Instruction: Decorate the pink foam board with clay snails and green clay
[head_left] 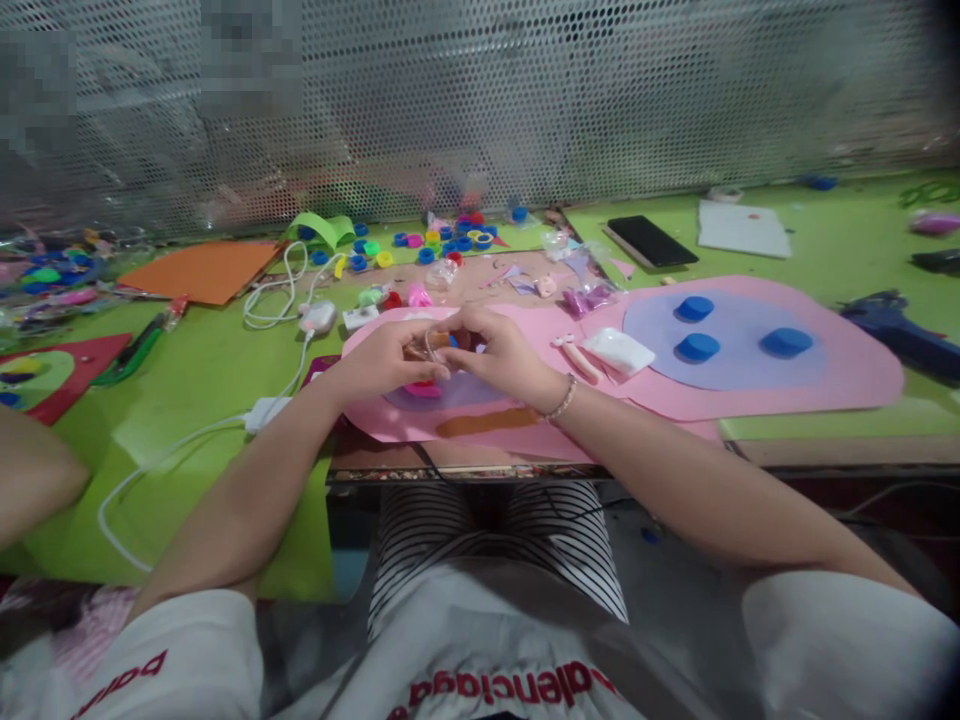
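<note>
I have both hands meeting over the left part of the pink card sheet [862, 385], fingertips drawn in close around a small brown piece [417, 350]. The left hand [386, 357] and right hand [504, 350] are both curled narrow, and they hide so much of the piece that I can't tell which one grips it. A bright pink cap [424, 389] sits just below the left fingers.

Near the right hand I see pink clay strips [581, 360] and a white packet [619, 352]; a brown strip [487, 423] lies closer to the table edge. Three blue bottle caps [786, 342] stand on the sheet's purple oval [724, 345], with a dark blue glue gun [911, 335] beyond. Behind, I have a black smartphone [651, 242] and a scatter of coloured bottle caps [426, 256] before the perforated metal screen [480, 120].

On my left, a white cable [139, 470] loops beside the forearm, below an orange card [202, 272] and green-handled cutter [135, 352]. Another person's arm [34, 475] enters there. The shirt's red lettering [457, 686], upside down and creased, appears to read "balenciaga"; the left sleeve shows only part of a word.
</note>
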